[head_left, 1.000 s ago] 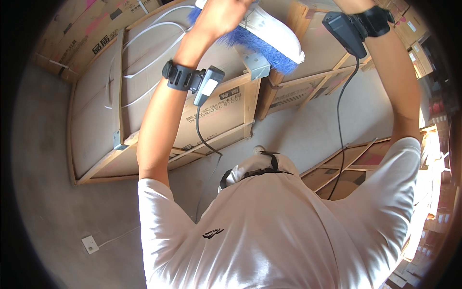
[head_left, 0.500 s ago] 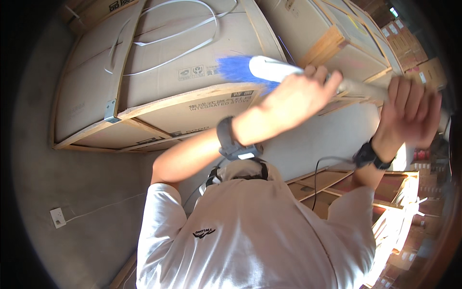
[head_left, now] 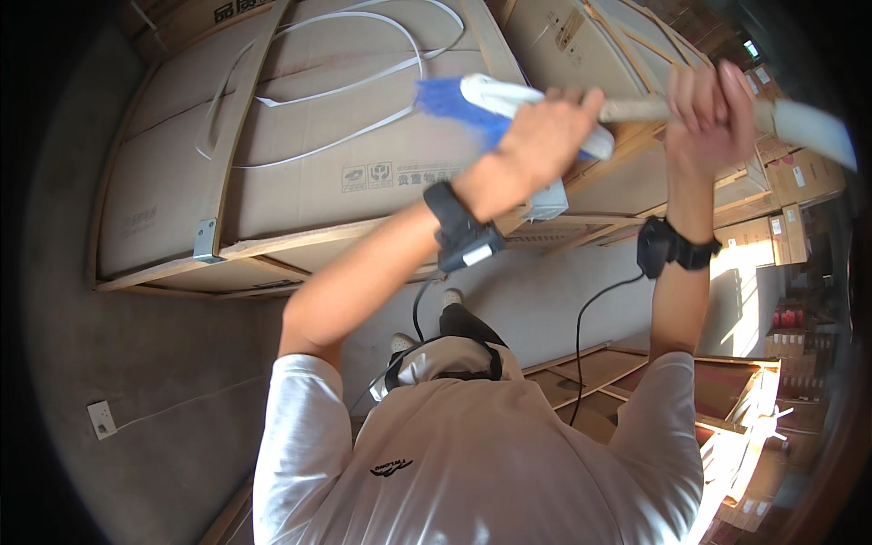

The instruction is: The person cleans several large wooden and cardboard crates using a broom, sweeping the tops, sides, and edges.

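Note:
A broom [head_left: 500, 94] with blue bristles and a white head is held up sideways over the top of a large carton [head_left: 309, 127] framed in wooden slats. My left hand [head_left: 548, 136] is closed around it where the head meets the pale handle. Farther along the handle, my right hand [head_left: 711, 113] is wrapped round the shaft, whose white end juts out to the right. The bristles point left, above the carton's right part; motion blur hides whether they touch it. A loose white strap [head_left: 413, 64] lies in loops on the carton top.
A second slatted carton [head_left: 568, 45] stands to the right. Below it, more wood-framed cartons [head_left: 581, 386] lie near my right side. A grey wall with a white socket [head_left: 102, 420] is on the left. Stacked boxes [head_left: 799, 182] line the far right. Black cables hang from my wrist bands.
Both hands have risen with the broom, the right one also moving left. The broom's far handle end now shows beyond my right hand. My feet have come into view below the carton.

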`<state>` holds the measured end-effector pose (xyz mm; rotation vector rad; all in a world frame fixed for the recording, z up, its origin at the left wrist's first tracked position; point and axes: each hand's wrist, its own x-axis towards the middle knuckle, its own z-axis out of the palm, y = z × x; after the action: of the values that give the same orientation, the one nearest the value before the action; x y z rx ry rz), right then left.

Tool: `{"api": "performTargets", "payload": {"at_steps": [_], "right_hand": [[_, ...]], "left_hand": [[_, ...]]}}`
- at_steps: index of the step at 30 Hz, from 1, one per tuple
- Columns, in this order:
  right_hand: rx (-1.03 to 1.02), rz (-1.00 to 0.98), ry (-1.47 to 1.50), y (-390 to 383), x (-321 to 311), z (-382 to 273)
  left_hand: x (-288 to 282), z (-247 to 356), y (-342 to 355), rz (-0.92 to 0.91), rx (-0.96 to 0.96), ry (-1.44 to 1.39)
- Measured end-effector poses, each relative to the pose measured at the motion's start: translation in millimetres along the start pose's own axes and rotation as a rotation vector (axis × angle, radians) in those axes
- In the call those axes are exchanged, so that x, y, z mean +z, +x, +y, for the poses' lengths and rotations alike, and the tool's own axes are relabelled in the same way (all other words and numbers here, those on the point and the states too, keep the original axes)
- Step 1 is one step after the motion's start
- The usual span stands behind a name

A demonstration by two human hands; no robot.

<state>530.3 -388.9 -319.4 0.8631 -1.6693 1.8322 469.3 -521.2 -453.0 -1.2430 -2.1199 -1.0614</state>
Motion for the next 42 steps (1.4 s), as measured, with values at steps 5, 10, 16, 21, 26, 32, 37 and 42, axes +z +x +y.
{"api": "performTargets", "payload": {"at_steps": [5,10,16,21,26,32,37,42], "right_hand": [[0.003,0.162,0.025,67.6,-18.1,109.4],[0.003,0.218,0.001,162.8,-50.1,182.2],[0.033,0.290,-0.028,235.8,-85.8,265.0],[0.088,0.218,0.046,274.4,-85.0,311.1],[0.189,0.120,0.165,293.3,-64.5,348.9],[0.240,0.226,0.125,290.4,-110.3,366.8],[0.276,0.318,0.000,270.0,-97.9,330.7],[0.384,0.231,-0.043,237.2,-50.7,296.2]], "left_hand": [[15.9,-118.9,66.8,-0.056,0.019,0.022],[45.5,-205.4,126.9,-0.230,-0.532,-0.924],[59.8,-277.4,189.7,-0.033,-0.140,0.009],[59.2,-364.1,209.7,0.152,-0.192,0.119],[44.5,-396.1,194.5,0.186,-0.186,0.133],[81.2,-368.9,213.1,0.165,-0.162,0.048],[75.1,-347.3,191.6,0.106,-0.140,0.128],[35.5,-316.1,137.9,-0.068,-0.208,0.062]]}}
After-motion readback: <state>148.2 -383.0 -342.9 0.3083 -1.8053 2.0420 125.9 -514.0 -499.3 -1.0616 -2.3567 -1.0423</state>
